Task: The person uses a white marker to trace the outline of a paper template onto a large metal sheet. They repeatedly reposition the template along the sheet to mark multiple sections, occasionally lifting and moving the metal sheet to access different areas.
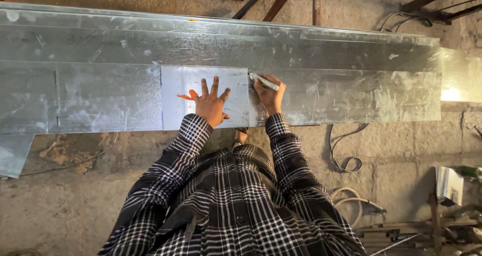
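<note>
Checked sleeves, hands on sheet

My left hand lies flat on a small metal plate, smooth and glossier than the dull, smeared galvanised sheet under it. My right hand grips a matt marker. The floor is rough concrete; my sleeves are checked cloth.

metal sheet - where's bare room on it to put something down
Long sheet lies bare right of the right hand holding the marker, and left of the small template piece. Crowded where the left hand presses that piece.
</note>
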